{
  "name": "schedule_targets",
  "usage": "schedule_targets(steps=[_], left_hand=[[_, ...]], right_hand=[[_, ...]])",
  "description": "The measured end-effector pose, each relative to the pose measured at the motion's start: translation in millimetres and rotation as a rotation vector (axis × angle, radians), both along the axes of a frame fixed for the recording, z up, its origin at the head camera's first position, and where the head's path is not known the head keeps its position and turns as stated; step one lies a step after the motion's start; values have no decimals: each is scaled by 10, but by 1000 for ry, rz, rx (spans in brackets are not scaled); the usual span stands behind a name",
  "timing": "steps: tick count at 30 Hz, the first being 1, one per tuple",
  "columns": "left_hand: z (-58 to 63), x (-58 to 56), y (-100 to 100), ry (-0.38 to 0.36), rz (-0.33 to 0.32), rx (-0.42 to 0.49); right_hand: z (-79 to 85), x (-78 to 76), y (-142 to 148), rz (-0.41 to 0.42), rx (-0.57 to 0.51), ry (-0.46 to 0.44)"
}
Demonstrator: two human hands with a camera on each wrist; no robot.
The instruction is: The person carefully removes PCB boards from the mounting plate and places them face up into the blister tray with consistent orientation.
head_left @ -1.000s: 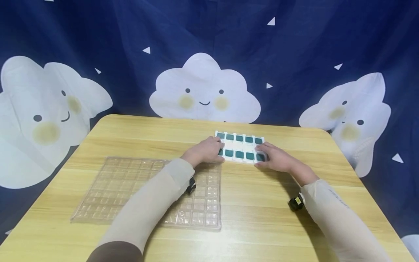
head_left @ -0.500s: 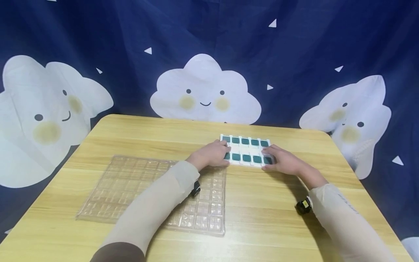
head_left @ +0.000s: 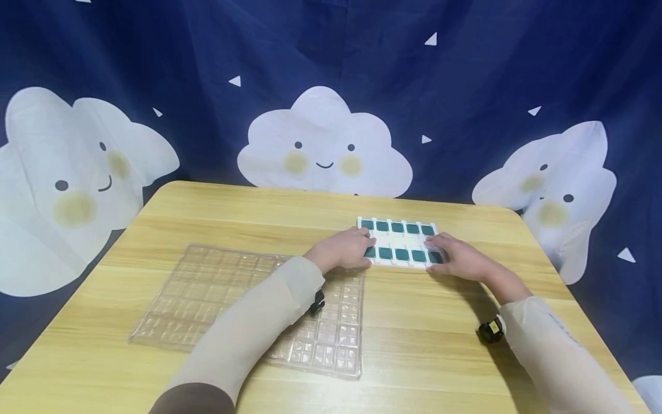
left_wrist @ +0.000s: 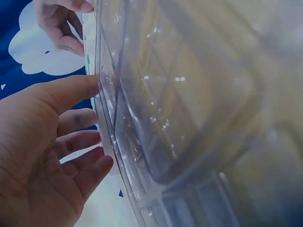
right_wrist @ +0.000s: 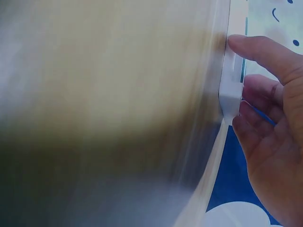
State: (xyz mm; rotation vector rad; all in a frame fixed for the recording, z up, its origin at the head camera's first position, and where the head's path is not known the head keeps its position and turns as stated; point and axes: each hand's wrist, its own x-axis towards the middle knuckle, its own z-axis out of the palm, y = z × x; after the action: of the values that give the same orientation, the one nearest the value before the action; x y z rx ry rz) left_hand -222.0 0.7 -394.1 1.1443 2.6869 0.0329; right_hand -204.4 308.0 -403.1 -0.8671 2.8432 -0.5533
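A white tray (head_left: 398, 241) with two rows of green squares lies toward the back of the table in the head view. My left hand (head_left: 345, 249) holds its left end, and my right hand (head_left: 462, 259) grips the right end. A clear plastic compartment tray (head_left: 222, 282) lies to the left, partly under my left forearm. In the left wrist view, the left thumb lies against the edge of the clear tray (left_wrist: 189, 94). The right wrist view has the right thumb and fingers around the white end (right_wrist: 230, 97).
Wood-grain table (head_left: 439, 351) with rounded back corners stands before a dark blue curtain (head_left: 465, 69) printed with clouds. Black wrist cameras are strapped to both sleeves; the right one (head_left: 490, 330) is close above the tabletop.
Both hands have slid the white tray to the right and slightly toward me. The clear tray has shifted right as well.
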Motion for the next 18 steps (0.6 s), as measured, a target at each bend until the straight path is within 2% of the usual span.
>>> schedule_targets(steps=[12, 18], left_hand=[[30, 97, 144, -14, -16, -22], [19, 132, 119, -76, -21, -14]], right_hand=[[2, 65, 179, -18, 1, 5], [0, 99, 221, -12, -3, 9]])
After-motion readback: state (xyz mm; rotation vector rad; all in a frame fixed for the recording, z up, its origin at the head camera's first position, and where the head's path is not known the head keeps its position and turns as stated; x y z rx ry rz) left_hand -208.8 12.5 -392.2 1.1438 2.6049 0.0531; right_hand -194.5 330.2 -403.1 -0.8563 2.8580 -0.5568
